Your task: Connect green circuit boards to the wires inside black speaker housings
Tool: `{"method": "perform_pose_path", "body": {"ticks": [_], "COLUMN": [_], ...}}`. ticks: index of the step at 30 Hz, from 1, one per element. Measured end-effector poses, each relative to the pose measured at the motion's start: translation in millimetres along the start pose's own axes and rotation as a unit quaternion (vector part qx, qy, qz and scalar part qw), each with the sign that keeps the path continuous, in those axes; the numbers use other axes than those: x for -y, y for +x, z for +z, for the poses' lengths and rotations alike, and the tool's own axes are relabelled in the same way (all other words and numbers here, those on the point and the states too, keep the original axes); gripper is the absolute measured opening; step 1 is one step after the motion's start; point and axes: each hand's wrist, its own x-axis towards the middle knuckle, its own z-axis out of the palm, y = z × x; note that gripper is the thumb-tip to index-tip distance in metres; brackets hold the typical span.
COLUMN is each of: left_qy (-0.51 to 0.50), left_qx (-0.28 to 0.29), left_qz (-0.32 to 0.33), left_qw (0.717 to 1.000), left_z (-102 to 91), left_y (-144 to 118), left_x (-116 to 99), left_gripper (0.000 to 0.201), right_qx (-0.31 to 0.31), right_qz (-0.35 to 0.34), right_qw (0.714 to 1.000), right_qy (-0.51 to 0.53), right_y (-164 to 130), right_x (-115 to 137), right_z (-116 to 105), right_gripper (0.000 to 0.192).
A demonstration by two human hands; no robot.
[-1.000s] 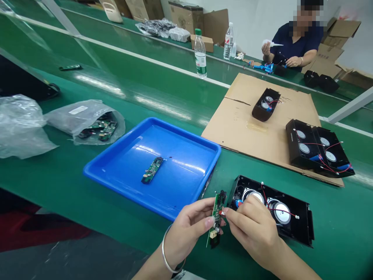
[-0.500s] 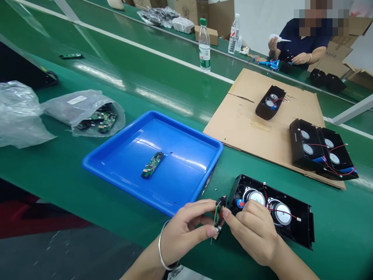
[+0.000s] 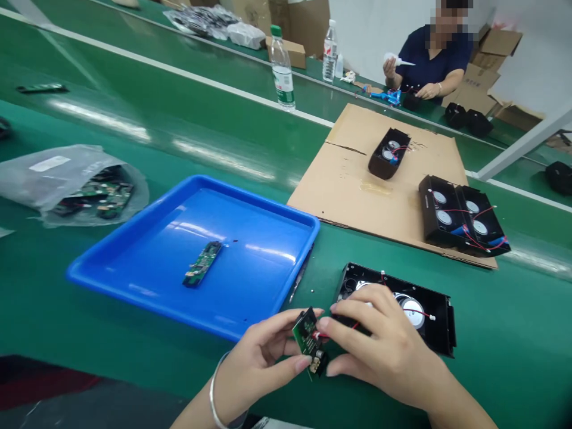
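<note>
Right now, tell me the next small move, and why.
Perhaps gently press the end of the thin red wire with the right hand, checking its seating: it meets the narrow green circuit board, which the left hand holds; the right fingertips are close by.

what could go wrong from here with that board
The thin red wire at the circuit board might pull loose if tugged. The left hand pinches the board by its edges, so a slip could drop it. The loose white plug over the speaker case might snag on the right hand.
</note>
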Motion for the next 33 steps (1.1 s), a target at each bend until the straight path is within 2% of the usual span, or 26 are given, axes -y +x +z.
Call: {"method": "perform_pose_path", "body": {"ticks": [3,5,8,10,13,17,19,21,23,25,29,33], "left_qy": [0.019,0.053,0.108,0.132,0.174,0.226,0.244,0.259,0.277,0.293,0.327,0.369], "left_qx": [-0.001,-0.001,0.014,0.028,0.03,-0.015,-0.05,-0.088,-0.114,-0.127,-0.128,-0.11], "left_qz": [-0.013,-0.026,-0.04,-0.034,0.016,0.112,0.132,0.142,0.152,0.165,0.196,0.225], "left_qw": [1.0,0.998,0.993,0.99,0.984,0.968,0.96,0.951,0.942,0.933,0.916,0.895], "left_z": [10.1,18.9,33.0,42.5,56.2,72.7,79.6,84.5,86.8,87.0,86.1,86.3], "left_y": [-4.1,-6.9,-6.0,-0.5,12.1,25.1,28.0,29.5,30.6,31.8,34.0,35.9], "left_x": [2.5,4.0,8.3,12.1,17.0,22.8,27.1,32.9,39.1,44.5,49.7,48.4], "left_gripper": [0.026,0.023,0.021,0.019,0.019,0.024,0.025,0.023,0.022,0.024,0.027,0.027], "right_qx": [-0.021,-0.006,0.061,0.086,0.051,-0.087,-0.119,-0.117,-0.118,-0.129,-0.137,-0.104], "right_qz": [0.128,0.255,0.398,0.44,0.438,0.406,0.408,0.426,0.441,0.426,0.318,0.266], "right_qw": [0.991,0.964,0.91,0.889,0.896,0.907,0.893,0.868,0.85,0.865,0.932,0.958], "right_qy": [-0.042,-0.077,-0.105,-0.098,-0.041,0.071,0.147,0.226,0.263,0.234,0.111,0.026], "right_y": [-28.2,-55.3,-91.1,-103.5,-104.1,-91.3,-86.8,-84.8,-84.8,-85.8,-88.3,-90.0], "right_x": [-12.8,-24.7,-38.3,-41.5,-39.0,-32.1,-29.0,-26.4,-24.7,-24.0,-24.1,-23.8], "right_z": [-35.5,-53.6,-62.5,-57.0,-41.6,-21.6,-11.9,-2.4,5.3,10.0,13.0,15.5], "right_gripper": [0.02,0.015,0.014,0.015,0.005,0.015,0.016,0.014,0.009,0.006,0.014,0.02]}}
